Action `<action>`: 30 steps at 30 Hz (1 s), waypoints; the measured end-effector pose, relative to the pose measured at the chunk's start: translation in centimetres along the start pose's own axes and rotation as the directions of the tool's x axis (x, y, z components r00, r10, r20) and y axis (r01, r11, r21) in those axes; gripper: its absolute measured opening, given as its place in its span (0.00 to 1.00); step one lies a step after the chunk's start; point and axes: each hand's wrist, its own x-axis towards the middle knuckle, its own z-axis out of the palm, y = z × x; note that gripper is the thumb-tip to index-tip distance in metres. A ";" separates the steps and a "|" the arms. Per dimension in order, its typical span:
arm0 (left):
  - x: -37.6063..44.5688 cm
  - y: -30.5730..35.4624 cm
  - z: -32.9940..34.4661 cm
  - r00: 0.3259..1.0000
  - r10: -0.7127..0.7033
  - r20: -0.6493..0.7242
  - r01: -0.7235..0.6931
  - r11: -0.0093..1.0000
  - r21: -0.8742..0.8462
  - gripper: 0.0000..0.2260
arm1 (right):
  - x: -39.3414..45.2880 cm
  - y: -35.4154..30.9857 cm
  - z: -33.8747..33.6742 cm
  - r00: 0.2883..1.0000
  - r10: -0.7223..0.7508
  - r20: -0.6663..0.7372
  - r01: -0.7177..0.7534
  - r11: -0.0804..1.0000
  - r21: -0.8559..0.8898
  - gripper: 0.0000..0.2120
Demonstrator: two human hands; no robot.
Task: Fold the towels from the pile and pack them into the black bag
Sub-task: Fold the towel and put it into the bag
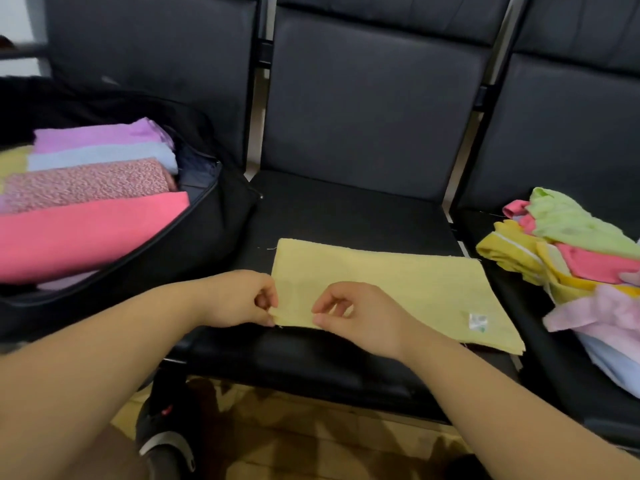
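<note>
In the head view, the yellow towel (391,289) lay flat on the middle seat (346,216), lower centre. The left hand (239,299) and right hand (360,317) each pinched its near edge with clamped fingers; lifting evenly should keep the fold square. The black bag (207,230), left, held folded towels; the pile (581,271) sat far right.

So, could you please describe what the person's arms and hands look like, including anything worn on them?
Both forearms are bare, with no sleeves in view. The left hand and right hand wear no gloves, and no rings, watch or bracelets are visible.
</note>
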 end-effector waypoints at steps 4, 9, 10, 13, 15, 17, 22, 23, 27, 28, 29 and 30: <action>-0.3 -0.1 -0.2 0.997 0.078 -0.028 -0.075 0.992 0.102 0.07 | 1.7 -1.3 1.7 0.999 -0.012 0.042 0.016 0.995 -0.098 0.10; -0.1 -0.1 -0.6 0.996 0.058 0.073 -0.071 0.980 0.185 0.10 | 3.7 -2.0 3.0 0.997 -0.030 0.068 0.046 0.971 -0.233 0.15; -0.1 0.0 -0.9 0.992 0.047 0.117 -0.069 0.979 0.192 0.09 | 3.9 -2.3 3.3 0.997 -0.041 0.063 0.056 0.967 -0.247 0.14; -0.5 0.0 -2.2 0.972 0.016 0.235 -0.047 0.991 0.129 0.09 | 3.9 -3.0 4.0 0.992 -0.106 0.062 0.120 0.947 -0.298 0.12; -1.0 -0.1 -3.1 0.954 0.008 0.299 -0.019 0.999 0.034 0.08 | 3.7 -3.4 4.3 0.989 -0.118 0.086 0.136 0.961 -0.239 0.10; -1.7 -0.2 -3.9 0.955 0.029 0.296 0.004 0.994 -0.109 0.07 | 3.3 -3.7 4.0 0.989 -0.075 0.130 0.082 0.995 -0.052 0.09; -3.3 0.4 -6.1 0.993 0.109 0.037 -0.086 0.915 -0.395 0.21 | 2.0 -4.1 1.3 0.977 0.008 0.211 -0.087 0.926 0.368 0.18; -3.4 0.4 -6.3 0.992 0.124 0.038 -0.099 0.913 -0.396 0.22 | 1.6 -4.2 0.7 0.973 0.015 0.229 -0.116 0.893 0.435 0.15; -2.4 0.6 -5.7 0.972 0.051 0.230 -0.015 0.988 -0.154 0.25 | -0.1 -3.4 -2.2 0.976 0.033 0.215 -0.153 0.806 0.572 0.23; -2.0 0.6 -5.5 0.967 0.012 0.256 0.008 0.997 -0.077 0.23 | -0.6 -2.7 -3.0 0.982 0.041 0.185 -0.143 0.799 0.583 0.26; -1.5 0.5 -5.4 0.966 -0.013 0.257 0.021 0.999 -0.027 0.20 | -1.1 -2.0 -3.8 0.987 0.047 0.156 -0.132 0.788 0.601 0.28; -1.2 0.6 -5.4 0.971 -0.017 0.238 0.022 1.000 -0.020 0.16 | -1.7 -1.2 -4.5 0.990 0.048 0.131 -0.120 0.773 0.623 0.28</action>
